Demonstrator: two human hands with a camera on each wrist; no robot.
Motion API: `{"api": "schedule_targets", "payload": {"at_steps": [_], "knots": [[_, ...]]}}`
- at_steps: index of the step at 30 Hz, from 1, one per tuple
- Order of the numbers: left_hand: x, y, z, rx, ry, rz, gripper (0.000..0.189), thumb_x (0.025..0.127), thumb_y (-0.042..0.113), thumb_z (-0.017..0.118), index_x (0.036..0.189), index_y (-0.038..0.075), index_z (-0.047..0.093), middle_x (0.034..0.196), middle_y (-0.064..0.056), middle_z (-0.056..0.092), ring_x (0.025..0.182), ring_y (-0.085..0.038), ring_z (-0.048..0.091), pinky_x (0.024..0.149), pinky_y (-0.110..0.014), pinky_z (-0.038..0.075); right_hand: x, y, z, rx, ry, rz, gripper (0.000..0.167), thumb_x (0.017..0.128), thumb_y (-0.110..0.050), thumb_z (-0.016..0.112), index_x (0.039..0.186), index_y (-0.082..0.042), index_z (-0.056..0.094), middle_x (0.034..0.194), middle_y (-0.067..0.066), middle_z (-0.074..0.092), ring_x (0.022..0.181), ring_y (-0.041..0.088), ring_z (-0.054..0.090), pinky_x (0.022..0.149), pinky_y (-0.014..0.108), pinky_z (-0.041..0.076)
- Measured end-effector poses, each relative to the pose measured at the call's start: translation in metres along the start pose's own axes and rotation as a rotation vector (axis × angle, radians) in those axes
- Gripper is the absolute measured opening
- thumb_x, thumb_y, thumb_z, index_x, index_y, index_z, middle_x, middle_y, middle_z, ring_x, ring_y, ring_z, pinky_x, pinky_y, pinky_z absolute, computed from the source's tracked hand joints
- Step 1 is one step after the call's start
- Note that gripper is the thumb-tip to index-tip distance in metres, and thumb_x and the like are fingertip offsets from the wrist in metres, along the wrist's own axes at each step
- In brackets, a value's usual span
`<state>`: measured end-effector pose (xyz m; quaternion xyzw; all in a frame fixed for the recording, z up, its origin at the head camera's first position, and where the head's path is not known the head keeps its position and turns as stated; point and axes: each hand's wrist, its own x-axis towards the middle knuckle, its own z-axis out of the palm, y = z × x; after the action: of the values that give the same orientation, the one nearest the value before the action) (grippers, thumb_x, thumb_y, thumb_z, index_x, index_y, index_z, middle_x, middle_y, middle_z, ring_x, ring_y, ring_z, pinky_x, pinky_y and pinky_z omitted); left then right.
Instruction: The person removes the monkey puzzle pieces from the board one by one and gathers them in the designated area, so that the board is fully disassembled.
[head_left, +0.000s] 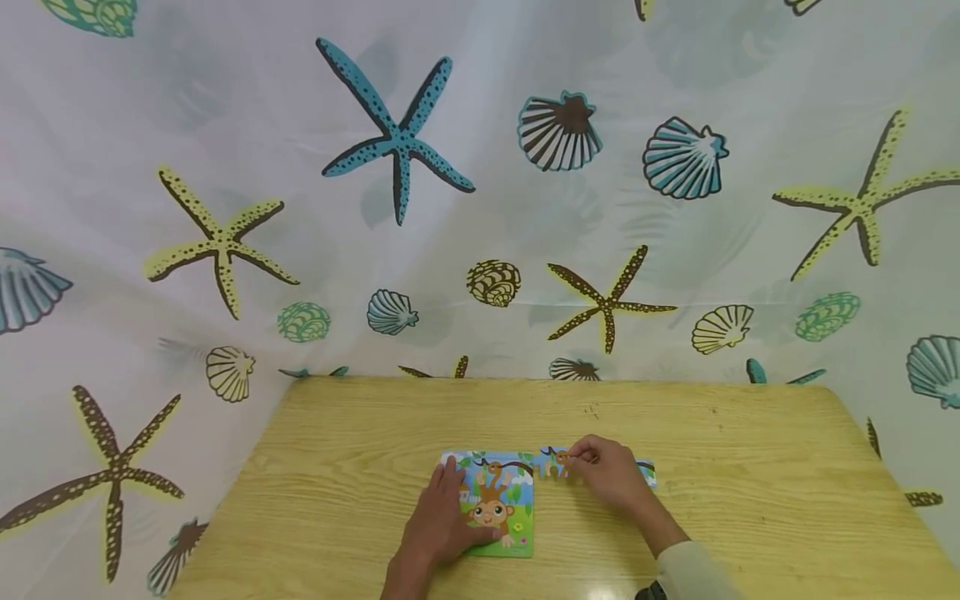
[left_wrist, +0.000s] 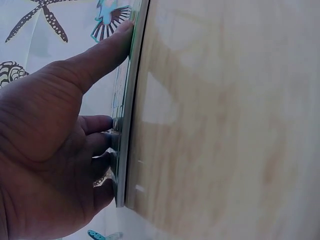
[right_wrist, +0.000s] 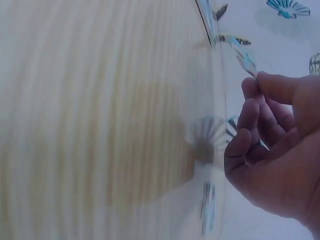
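Note:
A square monkey jigsaw puzzle point(head_left: 519, 518) lies on the wooden table. My left hand point(head_left: 438, 517) rests on it with fingers spread, thumb on the lower part and fingertips near the upper left corner. In the left wrist view, those fingertips press on the face of the puzzle board point(left_wrist: 128, 100). Just right of the puzzle, my right hand point(head_left: 611, 471) pinches a jigsaw piece point(head_left: 551, 460) showing a brown curl on blue. The right wrist view shows the piece point(right_wrist: 246, 62) raised edge-on between thumb and index finger, the other fingers curled below.
Another picture piece point(head_left: 647, 473) lies on the table beyond my right hand, partly hidden by it. The wooden table point(head_left: 787, 500) extends to both sides. A white curtain point(head_left: 480, 217) printed with starfish and shells hangs behind and around it.

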<state>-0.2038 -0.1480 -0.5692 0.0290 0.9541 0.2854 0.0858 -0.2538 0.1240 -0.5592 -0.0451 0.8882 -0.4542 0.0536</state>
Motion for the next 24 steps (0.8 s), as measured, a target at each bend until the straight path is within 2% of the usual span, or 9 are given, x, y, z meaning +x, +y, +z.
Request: {"api": "schedule_targets", "payload": {"at_steps": [4,10,14,19,24], "knots": [[-0.001,-0.001,-0.002,-0.005,0.003,0.002,0.113,0.067,0.059,0.081,0.148,-0.001,0.033,0.161,-0.021,0.017,0.147,-0.044,0.018,0.114,-0.063,0.027,-0.005,0.009,-0.017,-0.063,0.014,0.024,0.005,0.092,-0.024,0.067,0.093,-0.019,0.069,0.086,-0.006,0.067,0.077,0.009,0.059,0.061,0.027,0.047],[-0.002,-0.002,-0.003,0.012,0.007,0.008,0.114,0.066,0.06,0.081,0.148,-0.002,0.033,0.16,-0.022,0.018,0.147,-0.044,0.019,0.115,-0.062,0.027,-0.008,0.021,-0.029,-0.219,0.042,-0.003,0.007,0.09,-0.023,0.069,0.095,-0.019,0.071,0.085,-0.006,0.07,0.077,0.007,0.062,0.067,0.029,0.051],[-0.001,-0.002,-0.004,0.027,0.008,0.012,0.112,0.067,0.06,0.08,0.148,-0.001,0.034,0.16,-0.021,0.018,0.147,-0.042,0.018,0.115,-0.061,0.027,-0.01,0.023,-0.032,-0.294,0.055,-0.025,0.007,0.09,-0.022,0.069,0.096,-0.019,0.07,0.081,-0.005,0.071,0.069,0.007,0.061,0.059,0.028,0.049],[-0.003,0.0,-0.005,0.026,0.009,0.023,0.111,0.067,0.06,0.08,0.147,-0.002,0.035,0.16,-0.021,0.019,0.148,-0.042,0.018,0.117,-0.059,0.025,-0.011,0.019,-0.034,-0.356,0.045,0.014,0.011,0.09,-0.022,0.068,0.099,-0.016,0.069,0.083,-0.003,0.07,0.061,0.007,0.056,0.05,0.025,0.043],[-0.007,0.001,-0.005,0.018,0.005,0.034,0.111,0.068,0.06,0.08,0.147,-0.004,0.035,0.16,-0.021,0.019,0.147,-0.042,0.018,0.118,-0.059,0.023,-0.013,0.011,-0.031,-0.342,0.04,0.034,0.015,0.091,-0.02,0.066,0.104,-0.014,0.069,0.086,0.001,0.071,0.056,0.009,0.055,0.046,0.025,0.042]]}}
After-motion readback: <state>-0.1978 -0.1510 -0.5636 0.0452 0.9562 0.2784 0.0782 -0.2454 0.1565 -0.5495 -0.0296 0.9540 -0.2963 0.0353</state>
